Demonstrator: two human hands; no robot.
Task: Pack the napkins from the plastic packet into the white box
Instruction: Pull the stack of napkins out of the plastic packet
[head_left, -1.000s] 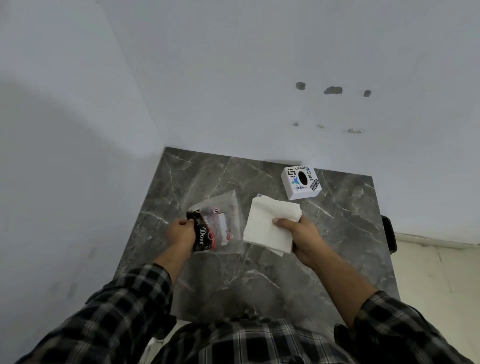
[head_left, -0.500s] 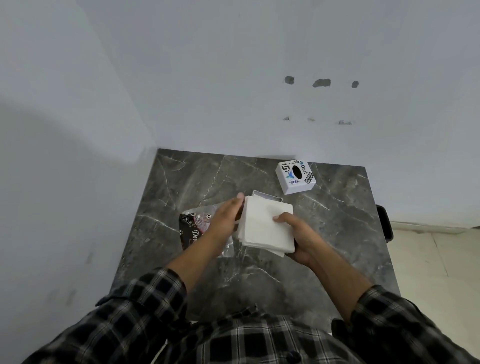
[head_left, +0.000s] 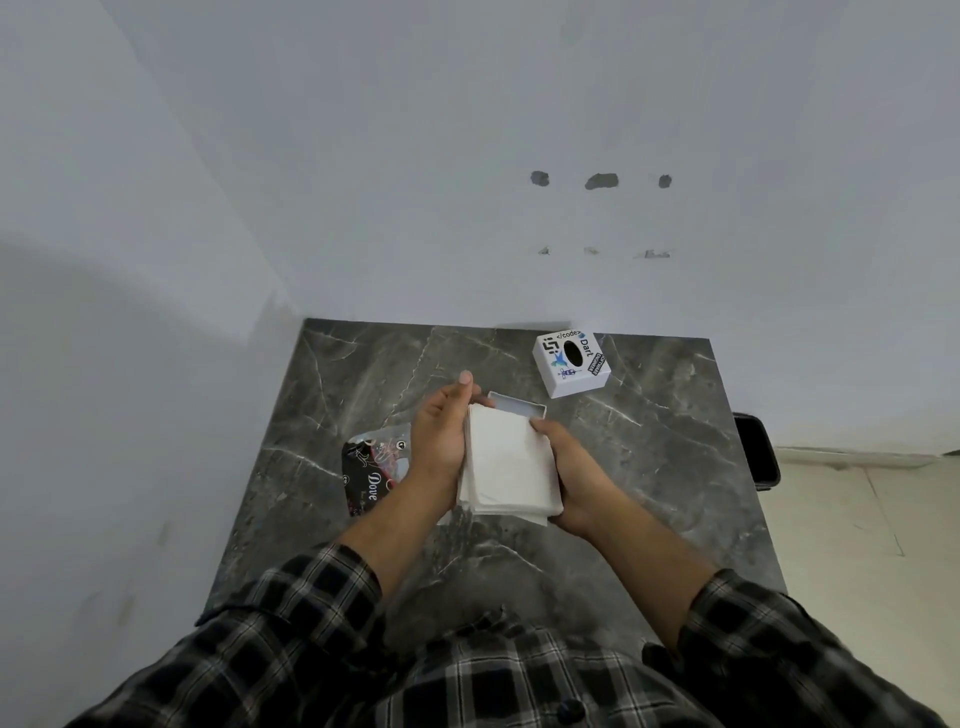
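Over the table: a stack of white napkins (head_left: 506, 467) is held above the middle of the dark marble table (head_left: 649, 467), pressed between both hands.
Left hand (head_left: 441, 436): flat against the left edge of the stack, fingers pointing away from the person, thumb raised at the far end; it grips the napkins from that side.
Right hand (head_left: 569, 467): cupped around the right edge and near corner of the stack, thumb lying on the top sheet; it grips the napkins from that side.
Hands together: the two palms face each other with only the stack between them.
Napkins: folded square sheets, lying roughly level, a few lower sheets sticking out at the near edge.
Plastic packet (head_left: 371, 470): lying flat on the table to the left of the stack, partly hidden by the left wrist; clear at the far end, dark printed part with the word "Dove" at the near end.
Tray (head_left: 517, 404): a shallow white open piece just beyond the napkins, mostly hidden behind them; whether it touches them I cannot tell.
White box (head_left: 571, 364): at the far right of the table, close to the wall (head_left: 467, 156), apart from the hands; its top has a dark oval opening and coloured stickers.
Sleeves (head_left: 291, 623): black-and-white checked, pushed up the forearms.
Dark object (head_left: 756, 452): at the table's right edge, too hidden to identify.
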